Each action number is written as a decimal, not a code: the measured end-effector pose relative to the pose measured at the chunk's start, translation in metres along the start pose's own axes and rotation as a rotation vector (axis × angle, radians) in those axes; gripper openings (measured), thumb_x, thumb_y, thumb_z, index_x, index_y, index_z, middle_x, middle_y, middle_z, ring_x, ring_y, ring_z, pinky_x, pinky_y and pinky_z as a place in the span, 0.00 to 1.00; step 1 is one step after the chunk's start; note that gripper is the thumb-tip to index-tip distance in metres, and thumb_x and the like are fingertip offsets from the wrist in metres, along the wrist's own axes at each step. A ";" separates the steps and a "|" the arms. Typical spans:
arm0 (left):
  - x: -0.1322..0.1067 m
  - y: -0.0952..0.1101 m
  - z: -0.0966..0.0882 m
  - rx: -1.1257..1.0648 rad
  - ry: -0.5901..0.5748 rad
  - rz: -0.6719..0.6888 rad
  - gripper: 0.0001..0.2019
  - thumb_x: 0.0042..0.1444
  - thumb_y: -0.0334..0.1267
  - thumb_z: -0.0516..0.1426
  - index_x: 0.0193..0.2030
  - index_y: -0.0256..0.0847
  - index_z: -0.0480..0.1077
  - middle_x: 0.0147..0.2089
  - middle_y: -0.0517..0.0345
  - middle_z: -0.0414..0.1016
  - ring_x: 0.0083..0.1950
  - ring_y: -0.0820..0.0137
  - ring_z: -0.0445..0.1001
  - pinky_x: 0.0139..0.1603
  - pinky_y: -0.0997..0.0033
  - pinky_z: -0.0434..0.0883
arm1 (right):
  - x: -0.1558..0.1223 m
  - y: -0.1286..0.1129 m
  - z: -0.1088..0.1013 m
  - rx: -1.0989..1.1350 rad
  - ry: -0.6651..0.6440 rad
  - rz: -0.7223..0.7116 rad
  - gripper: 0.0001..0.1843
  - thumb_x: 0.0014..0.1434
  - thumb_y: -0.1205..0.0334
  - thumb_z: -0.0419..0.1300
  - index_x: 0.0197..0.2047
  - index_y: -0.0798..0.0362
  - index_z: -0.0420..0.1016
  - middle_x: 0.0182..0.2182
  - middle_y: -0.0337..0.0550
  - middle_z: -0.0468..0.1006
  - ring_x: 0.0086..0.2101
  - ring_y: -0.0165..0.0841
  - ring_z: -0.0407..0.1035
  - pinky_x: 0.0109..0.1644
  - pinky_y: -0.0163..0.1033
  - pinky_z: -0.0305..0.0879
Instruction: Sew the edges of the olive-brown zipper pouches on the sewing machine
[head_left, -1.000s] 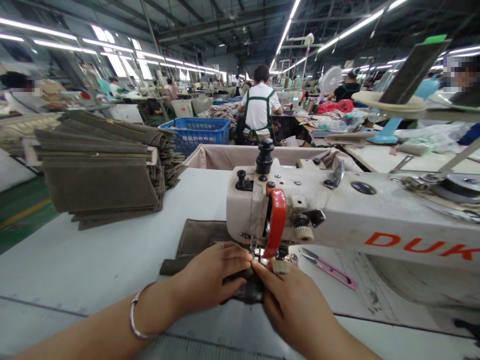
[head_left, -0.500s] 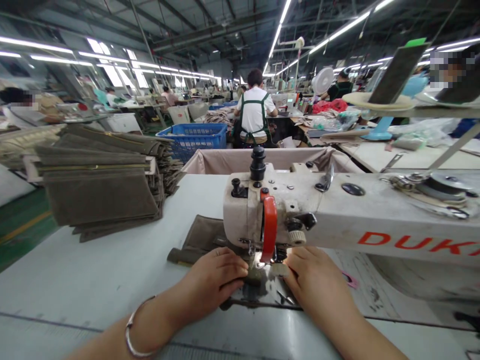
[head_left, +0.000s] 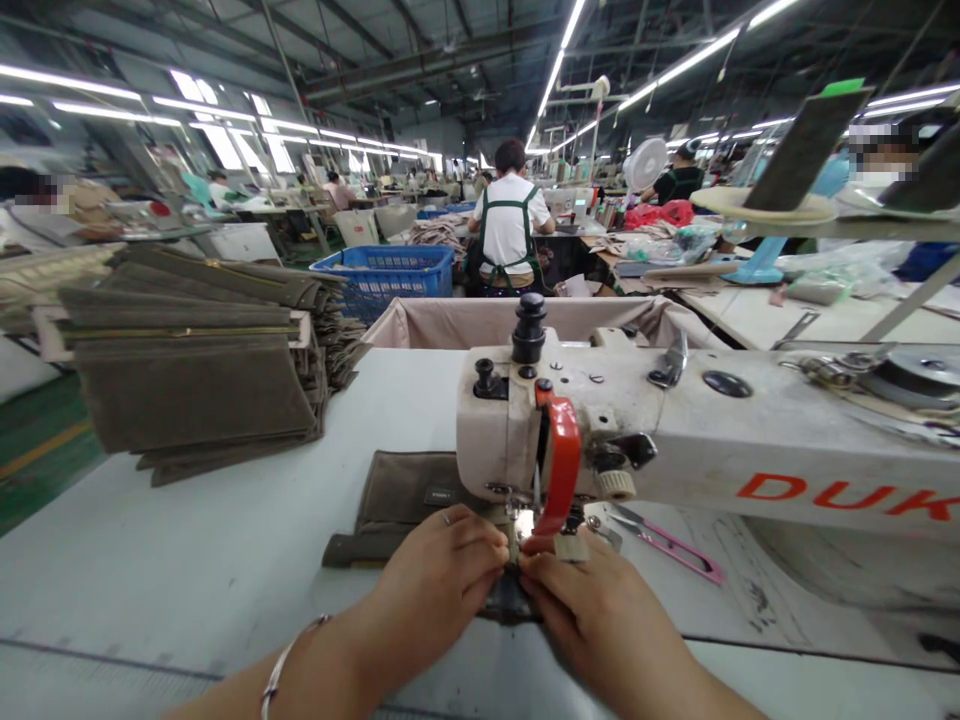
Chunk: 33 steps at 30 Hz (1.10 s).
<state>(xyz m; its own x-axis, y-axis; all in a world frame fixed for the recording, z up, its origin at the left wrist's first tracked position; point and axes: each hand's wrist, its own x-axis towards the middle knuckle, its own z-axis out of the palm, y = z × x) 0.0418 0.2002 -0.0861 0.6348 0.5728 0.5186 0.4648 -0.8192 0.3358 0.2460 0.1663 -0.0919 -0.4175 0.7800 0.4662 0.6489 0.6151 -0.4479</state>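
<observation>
A dark olive-brown fabric piece (head_left: 409, 487) with a small label lies flat on the table, its right end under the head of the white sewing machine (head_left: 480, 430). My left hand (head_left: 450, 565) pinches the fabric's near right edge, just left of the needle area. Close beside it, my right hand (head_left: 600, 610) has thumb and fingers pressed together at the same edge, in front of the orange guard (head_left: 564, 455). The two sets of fingertips are almost touching. Machine parts and my fingers hide the needle and the fabric's end.
Pink-handled thread snips (head_left: 679, 553) lie right of the needle, under the machine arm. A stack of brown fabric pieces (head_left: 187, 395) stands at the left. Behind the table are a cloth-lined bin (head_left: 450, 312), a blue basket (head_left: 386, 262) and a seated person (head_left: 510, 225).
My right hand has moved left from beside the presser area to the fabric edge, near my left hand. The pink snips now show more fully. The view has shifted slightly.
</observation>
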 end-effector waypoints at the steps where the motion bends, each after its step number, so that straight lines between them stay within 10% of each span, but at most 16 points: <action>1: 0.001 -0.001 0.000 -0.001 0.004 -0.002 0.08 0.67 0.31 0.52 0.42 0.39 0.73 0.42 0.55 0.79 0.43 0.67 0.77 0.50 0.65 0.73 | 0.001 0.000 0.000 -0.017 0.005 0.002 0.10 0.63 0.73 0.55 0.39 0.52 0.76 0.39 0.44 0.79 0.40 0.40 0.70 0.44 0.44 0.69; 33: 0.017 -0.018 0.004 0.017 -0.034 -0.135 0.06 0.59 0.27 0.59 0.39 0.41 0.76 0.40 0.55 0.80 0.46 0.62 0.76 0.51 0.61 0.73 | 0.015 0.006 0.007 -0.245 0.027 0.008 0.11 0.62 0.74 0.54 0.36 0.53 0.76 0.34 0.47 0.78 0.37 0.39 0.71 0.42 0.42 0.70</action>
<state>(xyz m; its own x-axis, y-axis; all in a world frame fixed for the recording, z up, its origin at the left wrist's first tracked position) 0.0468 0.2253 -0.0866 0.5864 0.6784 0.4425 0.5576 -0.7344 0.3869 0.2393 0.1821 -0.0928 -0.3966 0.7795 0.4849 0.7883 0.5598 -0.2552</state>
